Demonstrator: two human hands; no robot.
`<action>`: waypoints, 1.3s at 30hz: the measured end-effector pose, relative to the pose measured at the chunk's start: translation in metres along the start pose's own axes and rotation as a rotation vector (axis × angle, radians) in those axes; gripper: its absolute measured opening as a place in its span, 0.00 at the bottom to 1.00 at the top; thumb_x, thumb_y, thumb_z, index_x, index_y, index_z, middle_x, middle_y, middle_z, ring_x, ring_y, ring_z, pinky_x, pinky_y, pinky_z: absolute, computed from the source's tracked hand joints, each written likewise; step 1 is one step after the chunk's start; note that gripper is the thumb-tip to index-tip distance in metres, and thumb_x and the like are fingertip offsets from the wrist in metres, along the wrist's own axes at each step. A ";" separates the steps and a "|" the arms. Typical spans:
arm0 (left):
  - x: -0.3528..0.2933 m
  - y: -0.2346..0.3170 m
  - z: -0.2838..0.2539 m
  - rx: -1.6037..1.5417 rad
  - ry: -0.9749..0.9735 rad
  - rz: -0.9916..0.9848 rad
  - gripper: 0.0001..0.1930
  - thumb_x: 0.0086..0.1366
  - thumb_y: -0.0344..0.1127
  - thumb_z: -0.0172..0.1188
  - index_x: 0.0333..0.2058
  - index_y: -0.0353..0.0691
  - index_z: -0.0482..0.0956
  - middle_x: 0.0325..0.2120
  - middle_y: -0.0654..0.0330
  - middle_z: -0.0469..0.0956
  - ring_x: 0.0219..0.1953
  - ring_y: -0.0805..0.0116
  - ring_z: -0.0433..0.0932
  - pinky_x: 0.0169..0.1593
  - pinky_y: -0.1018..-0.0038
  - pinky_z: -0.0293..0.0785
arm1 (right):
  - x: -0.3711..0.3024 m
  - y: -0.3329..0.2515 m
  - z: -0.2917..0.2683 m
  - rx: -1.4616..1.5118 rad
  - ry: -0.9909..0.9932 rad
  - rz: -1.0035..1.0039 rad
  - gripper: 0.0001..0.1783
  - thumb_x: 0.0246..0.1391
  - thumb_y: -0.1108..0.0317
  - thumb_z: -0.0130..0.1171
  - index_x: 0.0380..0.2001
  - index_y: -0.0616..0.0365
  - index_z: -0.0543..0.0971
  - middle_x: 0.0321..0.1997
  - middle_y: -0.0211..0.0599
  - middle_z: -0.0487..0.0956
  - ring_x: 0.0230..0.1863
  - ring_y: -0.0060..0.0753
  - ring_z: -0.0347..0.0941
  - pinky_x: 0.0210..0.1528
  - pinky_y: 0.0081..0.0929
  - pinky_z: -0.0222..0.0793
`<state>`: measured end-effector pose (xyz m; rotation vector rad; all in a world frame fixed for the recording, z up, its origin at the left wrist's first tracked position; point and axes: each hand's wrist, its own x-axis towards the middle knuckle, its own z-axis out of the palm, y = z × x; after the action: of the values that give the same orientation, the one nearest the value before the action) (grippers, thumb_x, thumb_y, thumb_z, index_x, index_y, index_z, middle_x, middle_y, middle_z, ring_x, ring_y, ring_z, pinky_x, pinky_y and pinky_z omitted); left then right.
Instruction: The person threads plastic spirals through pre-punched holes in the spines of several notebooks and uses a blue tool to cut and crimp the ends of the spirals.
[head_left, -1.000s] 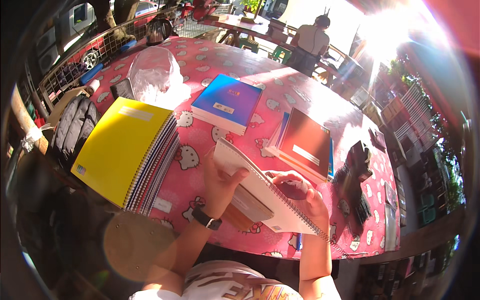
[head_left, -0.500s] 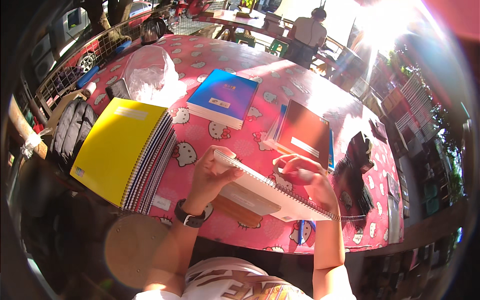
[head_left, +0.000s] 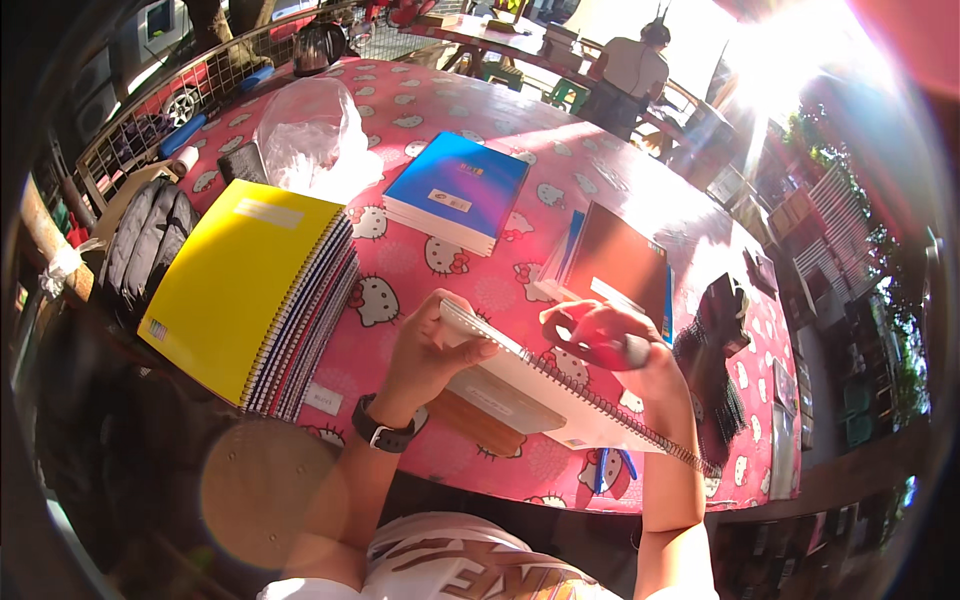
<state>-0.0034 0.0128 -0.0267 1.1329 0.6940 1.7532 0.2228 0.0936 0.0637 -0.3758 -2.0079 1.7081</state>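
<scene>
White spiral notebook (head_left: 592, 408) tilted, pinched in our left hand (head_left: 425, 360); our right hand (head_left: 640, 352) curls by its wire coil (head_left: 640, 428), blurred, we can't tell if gripping anything. Wire coil juts past the pages: could snag or bend if we twist. Brown-topped stack (head_left: 622, 250) crowds just beyond right grip; yellow-topped pile (head_left: 238, 290) left of left grip.

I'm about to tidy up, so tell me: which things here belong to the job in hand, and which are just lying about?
Probably in the job:
spiral notebook, held by the left hand
wire coil, near the right hand
yellow-topped notebook stack
blue-covered stack
brown-covered stack

Apparently just lying about:
clear plastic bag
dark bag
black kettle
</scene>
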 end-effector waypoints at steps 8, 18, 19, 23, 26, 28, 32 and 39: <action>-0.003 -0.004 -0.003 -0.013 0.000 0.033 0.18 0.53 0.28 0.71 0.41 0.41 0.72 0.36 0.67 0.74 0.39 0.79 0.73 0.44 0.78 0.71 | 0.011 -0.005 0.007 0.029 -0.046 0.001 0.35 0.47 0.37 0.61 0.42 0.61 0.78 0.43 0.34 0.75 0.47 0.29 0.69 0.51 0.27 0.64; -0.005 -0.009 -0.003 -0.256 0.067 0.054 0.22 0.57 0.28 0.67 0.50 0.38 0.73 0.39 0.67 0.75 0.43 0.78 0.73 0.49 0.77 0.69 | 0.025 -0.001 0.007 -0.361 -0.009 0.235 0.38 0.46 0.33 0.58 0.42 0.60 0.77 0.42 0.40 0.76 0.47 0.30 0.70 0.51 0.29 0.65; -0.005 -0.010 -0.003 -0.273 0.093 0.054 0.22 0.57 0.27 0.66 0.52 0.37 0.73 0.39 0.66 0.75 0.43 0.77 0.73 0.50 0.76 0.68 | 0.026 -0.001 0.006 -0.664 0.089 0.263 0.39 0.47 0.33 0.57 0.41 0.63 0.77 0.44 0.40 0.76 0.48 0.30 0.71 0.50 0.30 0.66; -0.009 -0.011 -0.001 -0.285 0.176 0.074 0.23 0.60 0.25 0.62 0.55 0.35 0.72 0.43 0.63 0.76 0.46 0.75 0.72 0.52 0.74 0.67 | 0.029 0.005 0.011 0.128 -0.192 -0.073 0.41 0.48 0.33 0.57 0.41 0.67 0.76 0.45 0.41 0.77 0.48 0.32 0.71 0.51 0.30 0.65; -0.009 -0.009 0.003 -0.274 0.184 0.077 0.22 0.62 0.28 0.61 0.55 0.34 0.73 0.39 0.66 0.73 0.42 0.78 0.68 0.49 0.77 0.64 | 0.033 0.007 0.011 -0.629 0.143 0.224 0.35 0.50 0.37 0.58 0.44 0.61 0.78 0.42 0.33 0.76 0.42 0.26 0.70 0.48 0.27 0.65; -0.008 -0.006 0.005 -0.257 0.199 0.092 0.21 0.63 0.29 0.61 0.55 0.33 0.73 0.36 0.68 0.70 0.39 0.80 0.66 0.47 0.79 0.62 | 0.035 0.007 0.011 -0.102 0.036 0.017 0.35 0.48 0.37 0.59 0.42 0.61 0.78 0.44 0.35 0.75 0.45 0.30 0.70 0.51 0.29 0.64; -0.005 -0.002 0.008 -0.232 0.194 0.087 0.20 0.64 0.30 0.59 0.55 0.33 0.73 0.37 0.68 0.70 0.39 0.81 0.66 0.46 0.80 0.62 | 0.041 0.004 0.013 -0.310 0.024 0.087 0.35 0.46 0.37 0.61 0.42 0.61 0.78 0.45 0.37 0.74 0.47 0.30 0.70 0.52 0.29 0.63; -0.003 -0.007 0.006 -0.229 0.207 0.078 0.19 0.65 0.31 0.59 0.55 0.36 0.74 0.37 0.70 0.69 0.39 0.82 0.65 0.46 0.82 0.61 | 0.051 0.004 0.022 -0.186 0.026 0.088 0.38 0.49 0.37 0.58 0.47 0.64 0.74 0.45 0.36 0.77 0.49 0.27 0.71 0.54 0.27 0.64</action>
<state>0.0048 0.0128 -0.0310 0.8410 0.5590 1.9791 0.1680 0.1009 0.0662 -0.5535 -2.1666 1.5622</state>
